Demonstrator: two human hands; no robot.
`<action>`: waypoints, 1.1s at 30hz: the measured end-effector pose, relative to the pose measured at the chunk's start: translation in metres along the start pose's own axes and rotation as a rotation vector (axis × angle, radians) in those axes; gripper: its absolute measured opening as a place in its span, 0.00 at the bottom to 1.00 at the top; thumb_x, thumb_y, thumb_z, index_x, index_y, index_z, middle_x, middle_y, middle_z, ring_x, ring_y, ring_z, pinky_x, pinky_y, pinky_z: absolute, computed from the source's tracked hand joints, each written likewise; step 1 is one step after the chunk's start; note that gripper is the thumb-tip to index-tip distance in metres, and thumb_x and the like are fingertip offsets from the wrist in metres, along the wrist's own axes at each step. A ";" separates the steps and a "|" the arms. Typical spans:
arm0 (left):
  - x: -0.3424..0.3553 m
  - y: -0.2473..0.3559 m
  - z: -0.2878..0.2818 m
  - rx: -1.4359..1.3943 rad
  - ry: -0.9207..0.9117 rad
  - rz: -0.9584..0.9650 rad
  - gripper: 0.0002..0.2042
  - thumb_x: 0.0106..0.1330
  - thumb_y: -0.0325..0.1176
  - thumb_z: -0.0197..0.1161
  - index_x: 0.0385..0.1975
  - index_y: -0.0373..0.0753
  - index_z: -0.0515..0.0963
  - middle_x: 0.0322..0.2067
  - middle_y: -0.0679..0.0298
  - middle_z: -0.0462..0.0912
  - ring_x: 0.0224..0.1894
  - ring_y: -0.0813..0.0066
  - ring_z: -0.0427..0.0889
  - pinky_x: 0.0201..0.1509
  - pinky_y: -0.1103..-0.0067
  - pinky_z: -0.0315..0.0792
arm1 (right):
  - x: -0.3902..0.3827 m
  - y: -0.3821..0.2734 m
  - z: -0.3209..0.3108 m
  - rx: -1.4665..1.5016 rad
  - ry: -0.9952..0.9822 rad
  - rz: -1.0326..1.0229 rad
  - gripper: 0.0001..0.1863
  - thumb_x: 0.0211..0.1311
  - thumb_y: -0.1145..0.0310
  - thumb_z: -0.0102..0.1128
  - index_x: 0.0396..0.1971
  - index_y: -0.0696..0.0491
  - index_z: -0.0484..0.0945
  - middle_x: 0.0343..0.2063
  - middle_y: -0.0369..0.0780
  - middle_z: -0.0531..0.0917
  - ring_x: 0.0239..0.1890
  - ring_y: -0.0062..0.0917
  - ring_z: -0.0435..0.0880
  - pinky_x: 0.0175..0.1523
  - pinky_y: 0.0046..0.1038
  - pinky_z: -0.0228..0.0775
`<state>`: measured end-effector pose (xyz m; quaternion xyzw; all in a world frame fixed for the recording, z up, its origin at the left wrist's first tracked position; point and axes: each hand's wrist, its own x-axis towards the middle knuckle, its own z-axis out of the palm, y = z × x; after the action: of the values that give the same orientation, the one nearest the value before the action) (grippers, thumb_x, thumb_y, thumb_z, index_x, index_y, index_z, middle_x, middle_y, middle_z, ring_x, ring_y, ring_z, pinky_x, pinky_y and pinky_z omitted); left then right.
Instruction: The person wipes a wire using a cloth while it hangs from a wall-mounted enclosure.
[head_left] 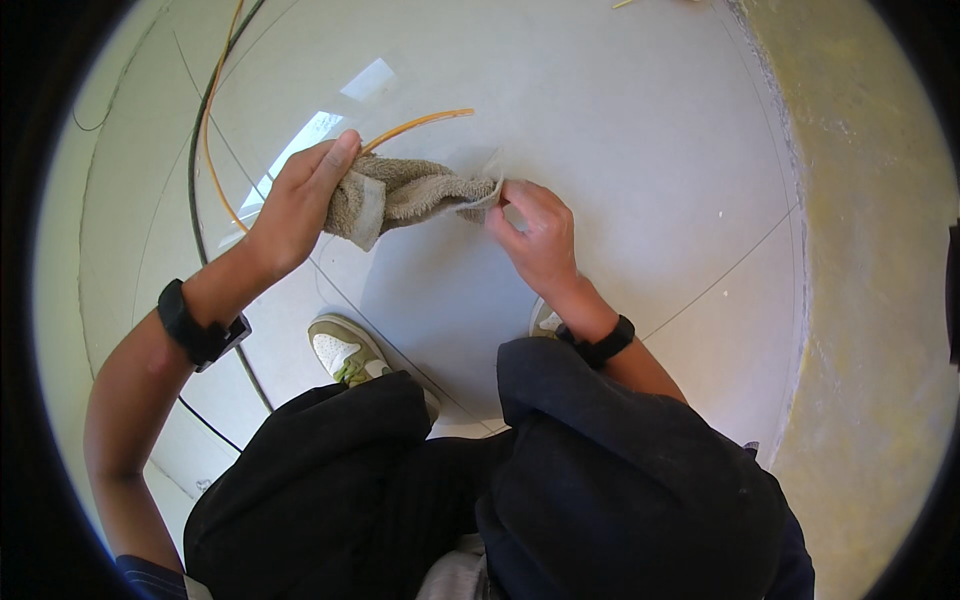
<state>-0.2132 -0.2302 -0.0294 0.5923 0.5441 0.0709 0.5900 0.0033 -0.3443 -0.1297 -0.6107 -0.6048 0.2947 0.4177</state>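
A greyish-beige terry cloth [410,190] is stretched between my two hands above the tiled floor. My left hand [305,195] is closed round its left end, thumb on top. Out of that grip an orange tube or cable [425,120] sticks up and to the right, its end free beyond the cloth. My right hand [540,230] pinches the cloth's right edge between thumb and fingers. Folds of the cloth hide the fingers of my left hand.
An orange line [207,130] and a thick black cable [192,170] run along the floor at left. A yellowish wall or ledge [870,250] borders the right side. My shoe [345,350] stands on the grey tiles [650,170] below the cloth.
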 end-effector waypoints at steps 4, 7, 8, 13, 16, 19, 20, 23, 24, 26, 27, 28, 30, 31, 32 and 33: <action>0.000 0.007 0.001 -0.142 -0.074 -0.137 0.24 0.69 0.53 0.40 0.30 0.37 0.73 0.25 0.69 0.71 0.28 0.83 0.68 0.35 0.84 0.65 | 0.012 -0.012 -0.003 -0.080 0.195 -0.228 0.12 0.42 0.79 0.60 0.32 0.57 0.78 0.26 0.40 0.77 0.27 0.30 0.75 0.32 0.26 0.66; 0.000 0.014 0.004 -0.195 -0.100 -0.237 0.25 0.68 0.54 0.40 0.32 0.36 0.74 0.27 0.67 0.74 0.30 0.82 0.70 0.36 0.83 0.66 | 0.012 -0.024 -0.007 -0.106 0.292 -0.189 0.13 0.37 0.78 0.61 0.30 0.56 0.79 0.22 0.37 0.74 0.25 0.29 0.74 0.31 0.28 0.64; 0.001 0.014 0.004 -0.217 -0.115 -0.262 0.25 0.68 0.54 0.40 0.33 0.35 0.74 0.28 0.66 0.74 0.30 0.82 0.71 0.36 0.83 0.67 | 0.010 -0.023 -0.005 -0.060 0.299 -0.138 0.14 0.37 0.79 0.61 0.30 0.55 0.79 0.22 0.37 0.73 0.25 0.28 0.73 0.31 0.28 0.63; -0.001 0.014 0.011 -0.346 -0.158 -0.326 0.28 0.66 0.58 0.42 0.37 0.34 0.75 0.29 0.64 0.76 0.30 0.79 0.74 0.36 0.81 0.71 | 0.007 -0.023 -0.006 0.048 0.257 -0.118 0.14 0.43 0.80 0.63 0.35 0.59 0.78 0.26 0.39 0.75 0.27 0.26 0.72 0.35 0.25 0.64; 0.002 0.009 0.007 -0.228 -0.200 -0.303 0.28 0.66 0.57 0.42 0.36 0.33 0.75 0.29 0.64 0.76 0.31 0.79 0.74 0.37 0.81 0.71 | 0.014 -0.031 -0.018 -0.089 0.386 -0.307 0.14 0.42 0.79 0.62 0.34 0.58 0.78 0.26 0.38 0.76 0.28 0.27 0.72 0.37 0.26 0.62; 0.001 0.012 0.006 -0.118 -0.177 -0.278 0.27 0.67 0.55 0.42 0.34 0.33 0.75 0.29 0.64 0.77 0.31 0.80 0.74 0.37 0.81 0.70 | 0.023 -0.037 -0.022 -0.146 0.537 -0.337 0.15 0.38 0.78 0.62 0.33 0.56 0.77 0.26 0.35 0.75 0.30 0.27 0.74 0.43 0.28 0.56; 0.001 0.015 0.005 -0.085 -0.193 -0.261 0.27 0.68 0.55 0.41 0.34 0.34 0.75 0.29 0.64 0.77 0.31 0.80 0.74 0.37 0.82 0.70 | 0.028 -0.038 -0.024 -0.160 0.526 -0.365 0.15 0.38 0.78 0.62 0.33 0.55 0.77 0.26 0.35 0.75 0.31 0.27 0.74 0.43 0.28 0.56; 0.003 0.016 0.004 -0.034 -0.244 -0.208 0.26 0.68 0.54 0.41 0.34 0.35 0.76 0.29 0.64 0.77 0.31 0.81 0.75 0.37 0.83 0.69 | 0.045 -0.043 -0.027 -0.191 0.447 -0.467 0.15 0.41 0.78 0.61 0.35 0.53 0.77 0.28 0.35 0.76 0.33 0.27 0.75 0.45 0.28 0.56; 0.004 0.018 0.007 -0.027 -0.265 -0.193 0.25 0.68 0.53 0.41 0.34 0.35 0.76 0.29 0.64 0.77 0.31 0.81 0.75 0.37 0.83 0.69 | 0.051 -0.047 -0.026 -0.184 0.358 -0.487 0.16 0.41 0.78 0.60 0.35 0.53 0.77 0.28 0.34 0.76 0.33 0.26 0.75 0.45 0.29 0.57; 0.001 0.022 0.016 -0.059 -0.194 -0.105 0.23 0.69 0.47 0.41 0.32 0.31 0.75 0.25 0.64 0.75 0.27 0.80 0.69 0.33 0.81 0.66 | 0.063 -0.054 -0.018 -0.169 0.180 -0.527 0.16 0.43 0.77 0.59 0.37 0.52 0.76 0.28 0.33 0.76 0.34 0.26 0.76 0.45 0.29 0.58; 0.000 0.024 0.020 -0.041 -0.155 -0.034 0.22 0.69 0.45 0.41 0.33 0.30 0.74 0.26 0.64 0.75 0.27 0.80 0.70 0.34 0.80 0.67 | 0.065 -0.056 -0.012 -0.132 0.096 -0.501 0.15 0.46 0.76 0.58 0.38 0.50 0.76 0.29 0.34 0.77 0.35 0.27 0.76 0.46 0.31 0.60; -0.002 0.024 0.021 -0.022 -0.115 0.036 0.21 0.69 0.44 0.41 0.33 0.29 0.74 0.26 0.64 0.75 0.27 0.79 0.70 0.35 0.79 0.67 | 0.063 -0.056 -0.008 -0.103 -0.001 -0.405 0.14 0.47 0.75 0.57 0.38 0.50 0.76 0.29 0.34 0.77 0.35 0.28 0.76 0.46 0.32 0.61; 0.000 0.023 0.008 0.147 -0.193 0.035 0.18 0.68 0.39 0.41 0.38 0.29 0.72 0.29 0.61 0.75 0.30 0.75 0.73 0.39 0.78 0.68 | 0.056 -0.053 0.000 -0.045 -0.196 -0.212 0.13 0.49 0.74 0.56 0.38 0.50 0.75 0.30 0.36 0.76 0.35 0.30 0.76 0.46 0.32 0.61; 0.000 0.019 0.002 0.234 -0.220 0.067 0.17 0.69 0.39 0.40 0.40 0.30 0.71 0.31 0.61 0.76 0.33 0.75 0.74 0.41 0.78 0.69 | 0.054 -0.055 0.002 -0.043 -0.206 -0.197 0.10 0.51 0.74 0.54 0.36 0.53 0.74 0.30 0.39 0.76 0.36 0.31 0.75 0.46 0.32 0.61; -0.001 0.015 -0.002 0.321 -0.245 0.096 0.17 0.70 0.39 0.40 0.42 0.31 0.71 0.33 0.60 0.76 0.36 0.75 0.74 0.43 0.78 0.69 | 0.053 -0.054 0.005 -0.046 -0.197 -0.238 0.09 0.51 0.74 0.53 0.35 0.54 0.73 0.29 0.39 0.76 0.35 0.31 0.75 0.46 0.32 0.60; -0.003 0.020 -0.006 0.409 -0.260 0.122 0.17 0.70 0.40 0.40 0.40 0.32 0.71 0.31 0.59 0.76 0.34 0.74 0.74 0.42 0.78 0.69 | 0.052 -0.051 0.007 -0.053 -0.185 -0.277 0.08 0.52 0.75 0.52 0.34 0.55 0.72 0.29 0.40 0.76 0.35 0.31 0.75 0.47 0.32 0.59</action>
<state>-0.2079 -0.2231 -0.0106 0.7353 0.4298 -0.0820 0.5175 -0.0234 -0.2963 -0.0810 -0.5025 -0.7265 0.2734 0.3807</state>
